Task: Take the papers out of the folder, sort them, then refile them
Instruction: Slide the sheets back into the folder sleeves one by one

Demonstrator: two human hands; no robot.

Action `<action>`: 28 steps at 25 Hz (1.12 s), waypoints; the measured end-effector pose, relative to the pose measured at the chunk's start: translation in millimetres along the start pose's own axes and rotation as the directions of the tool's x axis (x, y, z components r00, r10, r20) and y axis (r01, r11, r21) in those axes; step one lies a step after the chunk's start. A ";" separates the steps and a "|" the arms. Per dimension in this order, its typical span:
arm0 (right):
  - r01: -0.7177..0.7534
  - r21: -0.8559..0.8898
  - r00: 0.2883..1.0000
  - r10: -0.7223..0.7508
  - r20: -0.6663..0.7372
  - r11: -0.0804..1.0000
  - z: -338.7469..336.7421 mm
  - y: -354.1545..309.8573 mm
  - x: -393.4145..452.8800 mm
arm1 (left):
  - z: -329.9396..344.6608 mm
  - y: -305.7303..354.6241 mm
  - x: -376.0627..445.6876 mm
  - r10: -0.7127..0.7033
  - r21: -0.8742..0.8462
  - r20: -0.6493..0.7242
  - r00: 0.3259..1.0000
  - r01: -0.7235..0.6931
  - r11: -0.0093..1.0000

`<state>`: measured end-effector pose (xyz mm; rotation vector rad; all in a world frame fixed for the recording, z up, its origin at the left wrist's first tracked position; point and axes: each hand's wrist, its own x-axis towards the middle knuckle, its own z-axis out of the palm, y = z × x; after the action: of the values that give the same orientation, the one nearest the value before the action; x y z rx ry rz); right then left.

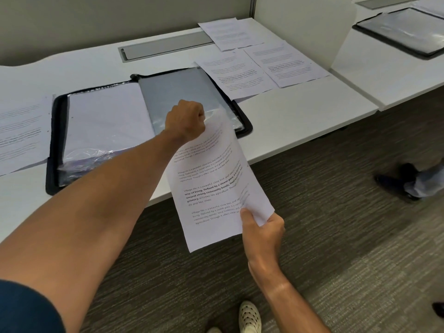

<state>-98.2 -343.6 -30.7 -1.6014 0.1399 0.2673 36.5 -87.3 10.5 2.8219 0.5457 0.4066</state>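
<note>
Right hand (263,228) pinching the near corner of a printed sheet (216,188), thumb on top and fingers curled beneath, probably so the page hangs taut off the desk edge and slides cleanly. Left hand (186,120) clenched at the far end of that same sheet, right where the paper meets a clear sleeve (192,97) of the open folder (55,145); likely gripping the sleeve's lip to keep the pocket still, though the fingers are hidden behind the knuckles, so hard to tell whether plastic, paper or both are held. Sheet thus spanning the two grips, upper end at or just inside the sleeve mouth, lower end out over the carpet. Whether going in or coming out cannot be told here. Folder lying flat on the white desk (300,121), left of the left fist a filled sleeve with a white page showing. Counted: one sheet in hand; three loose printed sheets (240,75) spread beyond the left fist, overlapping slightly, seemingly laid apart as sorting piles; one more sheet (21,131) far left of the folder; one open folder here, and a second folder (403,32) on the neighbouring desk, well apart from both grips.
</note>
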 end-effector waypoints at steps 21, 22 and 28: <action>-0.081 0.172 0.995 0.089 -0.039 0.982 22.5 -30.7 19.6 | -3.6 7.6 2.4 0.106 0.059 -0.081 0.991 -0.102 0.993; -0.120 0.227 0.991 0.131 -0.037 0.967 23.7 -30.8 19.8 | -2.7 5.4 -2.4 0.123 0.065 -0.048 0.991 -0.120 0.991; -0.288 0.348 0.950 0.311 -0.010 0.892 16.9 -7.4 -6.4 | -0.7 -17.1 -21.4 0.088 0.209 0.094 0.992 -0.106 0.972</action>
<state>-103.9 -326.9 -22.4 -1.2366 0.4646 0.4065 11.6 -80.1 1.5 3.0655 0.4606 0.2579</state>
